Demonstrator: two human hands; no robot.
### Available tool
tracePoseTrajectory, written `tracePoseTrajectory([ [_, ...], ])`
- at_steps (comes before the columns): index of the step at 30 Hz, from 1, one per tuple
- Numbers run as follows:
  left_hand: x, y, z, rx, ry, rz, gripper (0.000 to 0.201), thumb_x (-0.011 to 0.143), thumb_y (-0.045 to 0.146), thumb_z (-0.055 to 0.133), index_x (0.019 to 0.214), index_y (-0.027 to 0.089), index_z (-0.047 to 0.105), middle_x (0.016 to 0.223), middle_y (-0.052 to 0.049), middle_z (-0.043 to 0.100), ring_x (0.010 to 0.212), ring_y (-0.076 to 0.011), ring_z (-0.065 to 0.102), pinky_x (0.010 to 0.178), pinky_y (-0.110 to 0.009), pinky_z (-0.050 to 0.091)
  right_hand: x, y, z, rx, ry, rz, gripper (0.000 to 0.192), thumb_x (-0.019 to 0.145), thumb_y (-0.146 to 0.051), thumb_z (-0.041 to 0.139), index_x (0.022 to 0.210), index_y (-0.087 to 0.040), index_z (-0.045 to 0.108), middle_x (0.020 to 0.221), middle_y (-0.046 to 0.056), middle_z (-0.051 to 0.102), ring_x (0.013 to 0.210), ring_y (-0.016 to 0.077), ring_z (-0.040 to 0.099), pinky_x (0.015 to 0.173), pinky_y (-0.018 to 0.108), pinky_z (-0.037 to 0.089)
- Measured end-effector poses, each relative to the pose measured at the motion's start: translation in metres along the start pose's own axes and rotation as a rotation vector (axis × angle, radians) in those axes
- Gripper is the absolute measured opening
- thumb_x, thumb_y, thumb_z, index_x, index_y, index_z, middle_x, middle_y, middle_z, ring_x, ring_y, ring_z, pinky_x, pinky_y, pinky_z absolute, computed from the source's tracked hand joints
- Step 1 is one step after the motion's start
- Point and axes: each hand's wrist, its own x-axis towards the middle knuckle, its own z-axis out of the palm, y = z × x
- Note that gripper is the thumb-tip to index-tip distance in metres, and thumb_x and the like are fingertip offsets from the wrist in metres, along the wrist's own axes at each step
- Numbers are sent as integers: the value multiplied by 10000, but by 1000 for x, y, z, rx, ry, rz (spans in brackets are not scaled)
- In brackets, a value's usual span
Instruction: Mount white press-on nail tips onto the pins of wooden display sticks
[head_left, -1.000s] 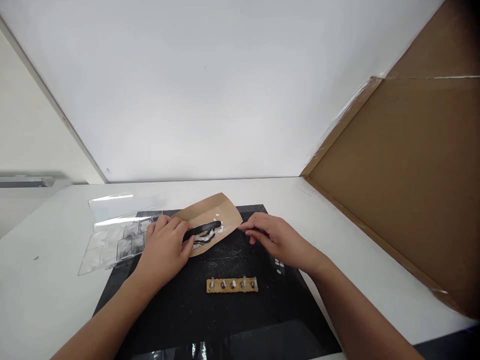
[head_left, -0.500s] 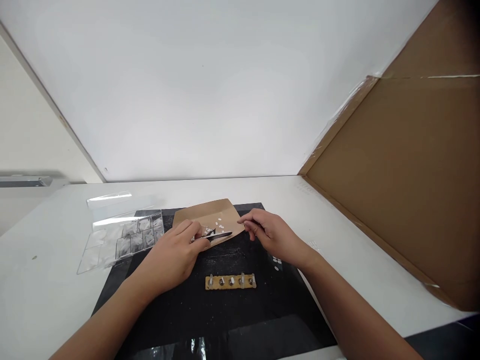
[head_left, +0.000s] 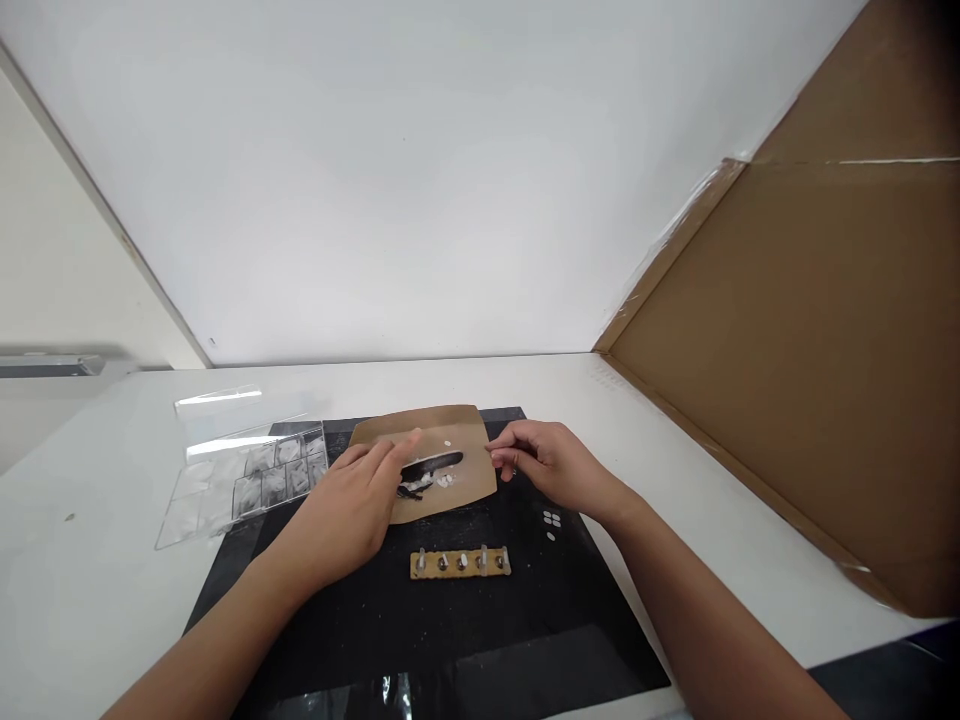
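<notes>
A curved sheet of brown paper (head_left: 465,425) spans the space between my hands above the black mat. On its left side lies my left hand (head_left: 364,500), fingers over the sheet and thumb hidden, apparently gripping that edge. My right hand (head_left: 551,465) pinches the right edge between thumb and fingertips. Resting on the paper are a long dark piece with a rounded end (head_left: 442,462), small white oval pieces (head_left: 445,481) and dark thin bits beside my left fingers. The left end of the dark piece is hidden by my left hand.
A clear compartment box (head_left: 255,480) with whitish contents stands open at left. A tan strip (head_left: 459,564) with several round studs lies on the black mat (head_left: 465,640). White ovals (head_left: 552,519) sit right of it. Cardboard (head_left: 810,380) walls the right side.
The paper has tilted, its lower edge coming nearer to me. The dark piece and white bits have shifted on it. My left fingers have straightened; my right hand has barely moved.
</notes>
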Motion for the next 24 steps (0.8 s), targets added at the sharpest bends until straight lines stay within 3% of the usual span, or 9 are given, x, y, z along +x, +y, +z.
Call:
tracePoseTrajectory([
  [3, 1, 3, 3, -28, 90, -31, 568, 1072, 138, 371, 1634, 191, 316, 1260, -139, 635, 1081, -286, 666, 953, -447, 577, -1, -2, -1, -8, 26, -17, 200, 1050, -313, 596, 909, -230, 711, 763, 2, 765, 738, 186, 731, 725, 318, 541],
  [7, 3, 9, 1, -133, 89, -112, 433, 1122, 226, 337, 1548, 215, 411, 1224, -123, 616, 984, -245, 693, 823, -381, 612, -2, -9, 7, -10, 70, -55, 217, 1064, -340, 587, 893, -232, 665, 765, 0, 752, 713, 181, 711, 700, 315, 528],
  [12, 4, 14, -1, -240, 125, -143, 340, 1145, 331, 382, 1452, 252, 507, 1187, -92, 609, 1045, -243, 685, 880, -378, 595, -3, -20, 31, -73, 144, -201, 220, 1083, -326, 564, 892, -243, 637, 815, 17, 731, 737, 183, 683, 702, 321, 526],
  [18, 4, 16, -5, -344, 182, -174, 222, 1121, 348, 470, 1217, 223, 627, 1095, -75, 638, 983, -232, 677, 849, -355, 554, -1, -22, 52, -162, 349, -311, 123, 1081, -286, 566, 968, -248, 596, 903, 46, 734, 778, 190, 693, 654, 312, 517],
  [24, 7, 27, -13, -615, 86, -271, 221, 1108, 360, 499, 1195, 241, 664, 887, 0, 711, 722, -160, 690, 767, -305, 545, 5, -21, 64, -237, 465, -358, 128, 1084, -260, 546, 958, -249, 558, 895, 57, 716, 820, 207, 695, 679, 332, 521],
])
